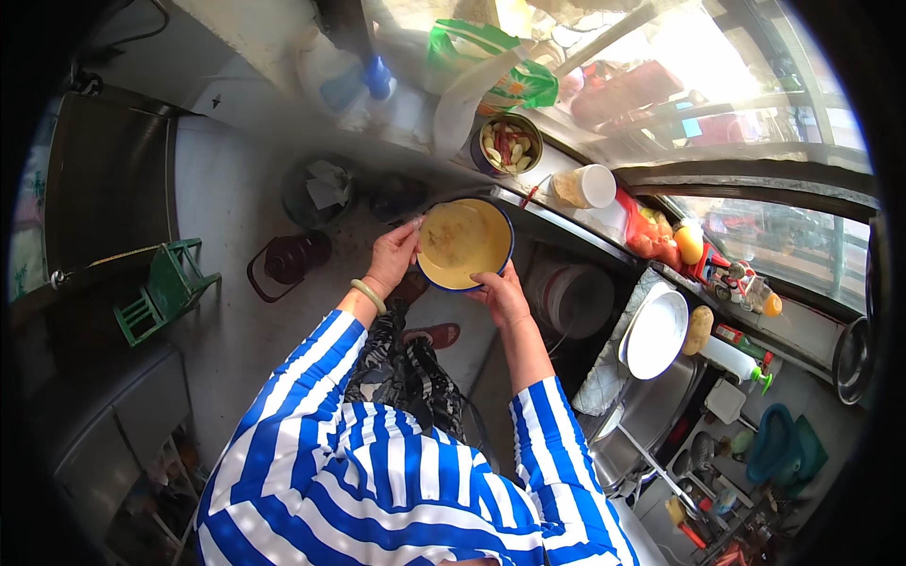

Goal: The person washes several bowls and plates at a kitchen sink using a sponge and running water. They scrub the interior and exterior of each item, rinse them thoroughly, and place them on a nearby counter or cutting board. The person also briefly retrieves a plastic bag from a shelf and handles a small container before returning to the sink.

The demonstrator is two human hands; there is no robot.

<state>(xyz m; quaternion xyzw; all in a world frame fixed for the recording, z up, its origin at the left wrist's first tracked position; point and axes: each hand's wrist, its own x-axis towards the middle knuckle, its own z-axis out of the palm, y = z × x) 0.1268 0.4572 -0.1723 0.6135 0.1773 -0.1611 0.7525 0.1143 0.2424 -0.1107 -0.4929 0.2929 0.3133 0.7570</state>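
Note:
A round basin [476, 244], yellow inside with a dark blue rim, is held out in front of me above the floor. My left hand [393, 256] pinches its left rim between thumb and fingers. On the lower right, my right hand [505, 296] grips the rim, thumb on the inside edge and fingers underneath. A paler, brownish patch covers part of the basin's inside; whether it is liquid or a stain, I cannot tell. A pale bangle [369, 296] circles my left wrist.
A tin of garlic and dried chillies [507, 145] and a white-lidded jar [584, 187] stand on the window ledge. White bowls [657, 334] sit by the steel sink [648, 410] at right. On the floor are a lidded bucket [577, 301], a dark red thermos [297, 256] and a green chair [170, 283].

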